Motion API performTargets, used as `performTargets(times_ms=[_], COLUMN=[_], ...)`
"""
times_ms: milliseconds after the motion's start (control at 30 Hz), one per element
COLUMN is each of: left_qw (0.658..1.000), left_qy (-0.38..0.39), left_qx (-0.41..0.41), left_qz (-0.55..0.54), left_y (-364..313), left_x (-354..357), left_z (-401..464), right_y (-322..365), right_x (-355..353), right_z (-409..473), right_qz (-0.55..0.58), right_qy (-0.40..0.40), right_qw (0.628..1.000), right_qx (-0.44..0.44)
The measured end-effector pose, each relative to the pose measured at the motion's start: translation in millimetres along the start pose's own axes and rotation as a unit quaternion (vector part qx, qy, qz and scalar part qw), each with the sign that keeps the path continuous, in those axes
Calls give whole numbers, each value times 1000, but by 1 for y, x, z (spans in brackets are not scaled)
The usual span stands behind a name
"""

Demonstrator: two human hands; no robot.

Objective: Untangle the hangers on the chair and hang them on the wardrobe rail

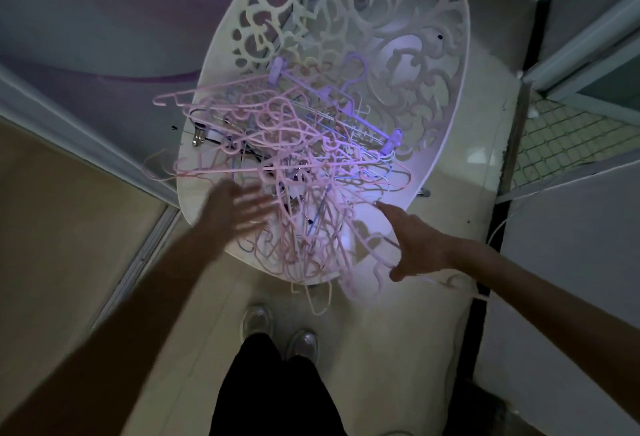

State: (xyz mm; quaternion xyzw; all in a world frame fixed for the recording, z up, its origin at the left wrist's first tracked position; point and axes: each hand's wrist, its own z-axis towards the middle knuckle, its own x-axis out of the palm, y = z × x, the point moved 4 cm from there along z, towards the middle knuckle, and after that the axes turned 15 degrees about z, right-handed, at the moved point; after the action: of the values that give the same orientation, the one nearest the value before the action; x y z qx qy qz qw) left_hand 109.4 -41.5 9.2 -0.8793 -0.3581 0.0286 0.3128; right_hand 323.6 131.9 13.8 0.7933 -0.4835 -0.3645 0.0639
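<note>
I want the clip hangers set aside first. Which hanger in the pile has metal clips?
The dark hanger at the pile's left edge: a shiny metal clip hangs from it, while the purple hangers' clips are plastic.

dim room, lit only in patches. pale glossy floor tiles [381,349] underfoot, a tan panel [52,227] at left with a pale frame [69,130], purple-grey wall [104,20] above, small mosaic tiling [561,137] beyond a dark threshold [512,144] at right.
</note>
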Motion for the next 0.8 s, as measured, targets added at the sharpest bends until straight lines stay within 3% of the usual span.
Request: performTargets(times_ms=[100, 200, 267, 400, 633, 800], left_qw=[994, 951, 921, 909, 877, 898], left_qy=[61, 136, 137, 39, 17, -13], left_qx=[-44, -76, -64, -21, -2, 10], left_qz=[83, 268, 359, 414, 480, 440], left_y=[-47, -68, -68, -62, -51, -42], left_x=[-13, 21, 44, 54, 46, 48], left_z=[3, -2, -4, 8, 1, 4], right_y=[-1, 1, 4, 12, 4, 10], right_x=[-4, 1, 5, 0, -5, 7], right_z=[-6, -14, -17, -28, -45, -48], right_qz=[-82, -99, -80, -45, 18, 29], right_qy=[-21, -16, -8, 3, -10, -25], right_qw=[996, 995, 997, 999, 998, 997], right_qx=[-17, -11, -8, 6, 51, 67])
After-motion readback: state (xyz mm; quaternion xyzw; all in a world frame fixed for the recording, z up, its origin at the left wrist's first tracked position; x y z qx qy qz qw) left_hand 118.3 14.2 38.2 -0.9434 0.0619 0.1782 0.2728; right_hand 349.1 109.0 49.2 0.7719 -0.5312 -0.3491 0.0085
